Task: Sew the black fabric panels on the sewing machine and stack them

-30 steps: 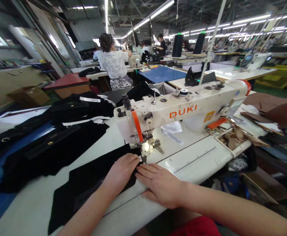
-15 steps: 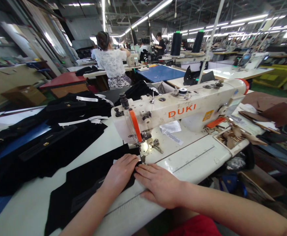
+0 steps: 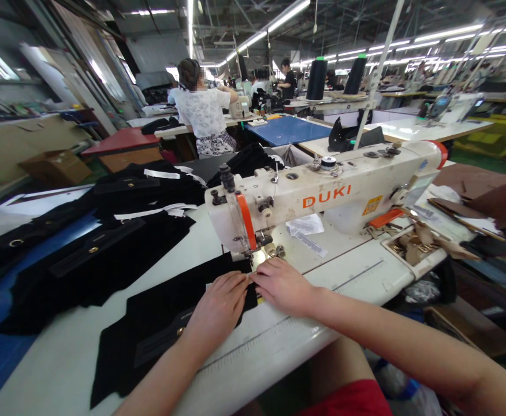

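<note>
A black fabric panel (image 3: 149, 306) lies on the sewing machine bed, its far right corner just below the lit needle area. My left hand (image 3: 218, 303) rests over the panel with its fingers together and curled at its right edge, a bit of white strip (image 3: 208, 286) showing beside it. Close by, my right hand (image 3: 285, 286) has bent fingers pinching the same edge, almost touching the left fingertips. What lies under the fingertips is hidden. The white sewing machine (image 3: 326, 185) with an orange lever stands directly behind both hands.
Several black panels (image 3: 105, 248) with white strips lie to the left. An open tray (image 3: 413, 245) of small parts sits at the right, and paper labels (image 3: 307, 228) lie under the machine arm. A co-worker (image 3: 201, 110) stands beyond the table.
My right hand has moved up and closer to the needle, its fingers going from outstretched to bent at the panel edge. The left hand stays on the panel. The view has shifted slightly.
</note>
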`<action>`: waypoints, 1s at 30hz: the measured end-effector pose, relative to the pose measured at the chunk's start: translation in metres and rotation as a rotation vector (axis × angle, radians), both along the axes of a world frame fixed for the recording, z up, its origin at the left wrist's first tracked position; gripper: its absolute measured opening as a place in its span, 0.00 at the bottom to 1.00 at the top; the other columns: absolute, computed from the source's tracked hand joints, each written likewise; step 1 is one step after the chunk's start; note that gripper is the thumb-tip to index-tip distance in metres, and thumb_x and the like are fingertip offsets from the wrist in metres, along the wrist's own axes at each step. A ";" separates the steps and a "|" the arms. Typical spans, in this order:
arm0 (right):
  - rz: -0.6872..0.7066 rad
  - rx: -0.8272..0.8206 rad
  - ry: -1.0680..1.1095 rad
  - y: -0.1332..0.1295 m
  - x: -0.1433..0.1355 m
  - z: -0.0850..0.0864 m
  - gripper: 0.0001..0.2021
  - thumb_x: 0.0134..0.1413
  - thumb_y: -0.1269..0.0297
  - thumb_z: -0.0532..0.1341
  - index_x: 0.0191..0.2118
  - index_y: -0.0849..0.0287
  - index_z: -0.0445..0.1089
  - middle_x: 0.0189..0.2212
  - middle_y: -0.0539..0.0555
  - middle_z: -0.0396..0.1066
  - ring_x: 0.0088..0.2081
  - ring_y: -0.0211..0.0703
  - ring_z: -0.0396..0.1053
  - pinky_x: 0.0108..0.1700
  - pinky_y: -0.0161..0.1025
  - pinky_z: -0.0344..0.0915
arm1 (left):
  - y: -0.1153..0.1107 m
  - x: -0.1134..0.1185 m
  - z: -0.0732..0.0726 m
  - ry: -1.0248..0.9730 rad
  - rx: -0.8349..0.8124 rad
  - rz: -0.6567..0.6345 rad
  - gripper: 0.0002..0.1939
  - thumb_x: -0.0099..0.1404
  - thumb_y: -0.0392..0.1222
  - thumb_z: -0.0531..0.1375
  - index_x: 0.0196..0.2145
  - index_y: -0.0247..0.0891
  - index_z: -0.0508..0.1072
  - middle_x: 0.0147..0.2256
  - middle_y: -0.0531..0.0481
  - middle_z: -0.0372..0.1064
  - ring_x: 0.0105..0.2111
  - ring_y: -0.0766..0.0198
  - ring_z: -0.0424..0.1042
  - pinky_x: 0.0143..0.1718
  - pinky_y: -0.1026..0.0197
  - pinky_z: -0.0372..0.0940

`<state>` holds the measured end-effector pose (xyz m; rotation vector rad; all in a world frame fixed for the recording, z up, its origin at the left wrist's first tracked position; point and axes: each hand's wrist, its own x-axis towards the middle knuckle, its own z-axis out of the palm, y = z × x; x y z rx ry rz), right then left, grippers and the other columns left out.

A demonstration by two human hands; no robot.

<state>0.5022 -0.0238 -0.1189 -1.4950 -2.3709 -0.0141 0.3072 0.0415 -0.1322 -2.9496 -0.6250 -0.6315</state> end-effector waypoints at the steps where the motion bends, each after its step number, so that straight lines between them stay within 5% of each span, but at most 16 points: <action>1: 0.005 0.007 -0.028 0.003 0.001 0.000 0.10 0.62 0.65 0.57 0.45 0.63 0.71 0.37 0.57 0.70 0.43 0.47 0.64 0.48 0.45 0.61 | -0.001 -0.001 -0.001 0.006 -0.012 0.012 0.18 0.69 0.37 0.48 0.47 0.33 0.75 0.46 0.41 0.74 0.49 0.55 0.71 0.51 0.50 0.68; 8: 0.034 0.057 -0.110 0.012 0.003 -0.002 0.09 0.64 0.68 0.54 0.39 0.62 0.71 0.34 0.56 0.69 0.42 0.46 0.64 0.46 0.43 0.60 | -0.005 -0.004 -0.006 0.101 -0.111 0.084 0.21 0.69 0.40 0.48 0.56 0.36 0.69 0.56 0.42 0.68 0.57 0.57 0.65 0.58 0.48 0.62; 30: -0.041 0.063 -0.013 0.023 0.008 -0.008 0.12 0.64 0.69 0.52 0.40 0.64 0.72 0.35 0.58 0.69 0.39 0.46 0.63 0.44 0.43 0.59 | 0.006 0.015 -0.003 0.107 -0.179 0.151 0.20 0.69 0.39 0.49 0.55 0.33 0.69 0.56 0.39 0.67 0.58 0.53 0.64 0.58 0.44 0.61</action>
